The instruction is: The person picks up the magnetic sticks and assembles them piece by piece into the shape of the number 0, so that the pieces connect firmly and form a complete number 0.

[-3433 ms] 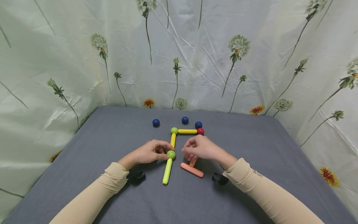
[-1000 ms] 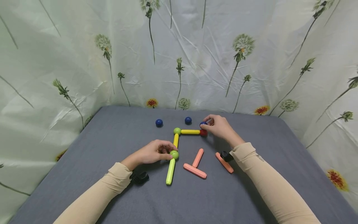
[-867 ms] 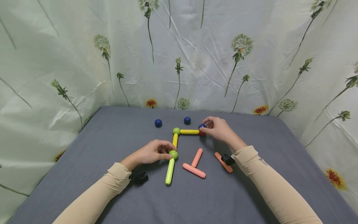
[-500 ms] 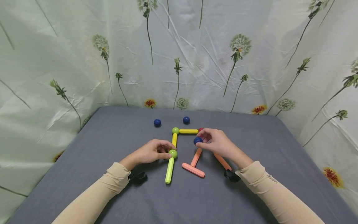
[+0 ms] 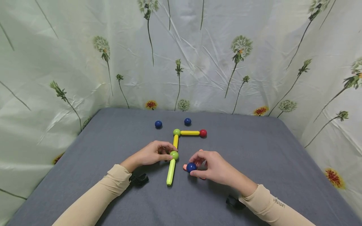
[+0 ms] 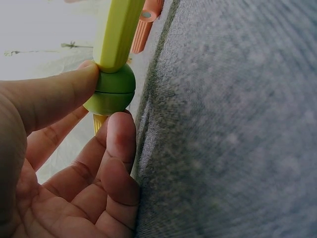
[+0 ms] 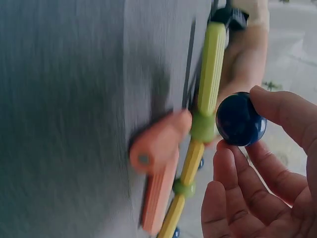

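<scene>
In the head view my left hand (image 5: pixel 151 153) pinches a light green ball (image 5: pixel 174 155) between thumb and fingers. A yellow-green stick (image 5: pixel 171 172) runs from that ball toward me, and a yellow stick (image 5: pixel 176 141) runs away to another green ball (image 5: pixel 176 132). From there a second yellow stick (image 5: pixel 190 133) reaches a red ball (image 5: pixel 203 133). My right hand (image 5: pixel 213 166) pinches a glossy blue ball (image 5: pixel 191 167), held above salmon-coloured sticks (image 7: pixel 162 198) that it mostly covers in the head view. The left wrist view shows a seam around the green ball (image 6: pixel 111 91).
Two more blue balls, one at left (image 5: pixel 158 124) and one at right (image 5: pixel 188 121), lie at the back of the grey cloth-covered table (image 5: pixel 127 125). Behind it hangs a pale curtain (image 5: pixel 198 62) with a flower print. Each wrist wears a black camera (image 5: pixel 139 180).
My right hand left the salmon sticks, took the blue ball from beside the red one, and brought it back toward me. The left hand stayed on the green ball.
</scene>
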Motion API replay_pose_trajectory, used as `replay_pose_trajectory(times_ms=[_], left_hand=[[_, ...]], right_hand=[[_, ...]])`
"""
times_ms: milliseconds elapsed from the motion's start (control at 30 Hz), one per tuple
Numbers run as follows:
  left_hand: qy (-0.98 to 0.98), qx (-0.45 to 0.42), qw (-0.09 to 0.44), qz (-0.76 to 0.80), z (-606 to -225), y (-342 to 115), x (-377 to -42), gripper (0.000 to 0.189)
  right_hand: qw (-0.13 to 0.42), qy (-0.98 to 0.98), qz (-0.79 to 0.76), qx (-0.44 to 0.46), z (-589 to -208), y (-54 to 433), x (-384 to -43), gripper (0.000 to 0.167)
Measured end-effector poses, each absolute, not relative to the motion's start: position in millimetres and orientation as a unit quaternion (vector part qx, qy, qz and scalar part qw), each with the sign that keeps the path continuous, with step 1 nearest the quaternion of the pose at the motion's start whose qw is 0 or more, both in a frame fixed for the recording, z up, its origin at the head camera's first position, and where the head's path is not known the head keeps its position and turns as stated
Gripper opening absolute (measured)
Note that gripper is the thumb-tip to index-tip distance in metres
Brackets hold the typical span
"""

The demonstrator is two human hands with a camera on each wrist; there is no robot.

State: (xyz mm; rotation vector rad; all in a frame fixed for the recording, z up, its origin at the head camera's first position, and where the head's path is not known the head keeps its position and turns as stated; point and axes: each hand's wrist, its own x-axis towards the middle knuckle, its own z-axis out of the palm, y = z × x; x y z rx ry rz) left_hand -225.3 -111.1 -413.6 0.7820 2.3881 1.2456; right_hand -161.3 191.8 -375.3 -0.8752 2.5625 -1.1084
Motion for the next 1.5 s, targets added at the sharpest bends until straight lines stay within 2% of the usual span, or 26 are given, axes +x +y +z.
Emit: replay_pose_trajectory(times_ms=[367, 700, 967, 1233, 1500], left_hand=[[0.841, 0.272, 0.166, 0.437, -414, -111, -225, 0.029], [0.842, 0.27, 0.166, 0.437, -414, -111, -226, 0.029], [0.84, 0.274, 0.168, 0.437, -414, -112, -225, 0.03], [0.842, 0.276, 0.164, 0.434, -414, -110, -226, 0.029], [0.847, 0.276, 0.161, 0.426, -415, -111, -226, 0.029]], right_hand=[[0.174, 0.834, -0.398, -0.341, -388, 171, -131, 0.026], [0.182, 0.825, -0.396, -0.359, -391, 159, -120, 0.024], [0.217, 0.818, -0.404, -0.347, -394, 150, -117, 0.026], [0.194, 0.821, -0.393, -0.366, -398, 145, -115, 0.027], [0.197, 0.835, -0.369, -0.358, -394, 142, -114, 0.03]])
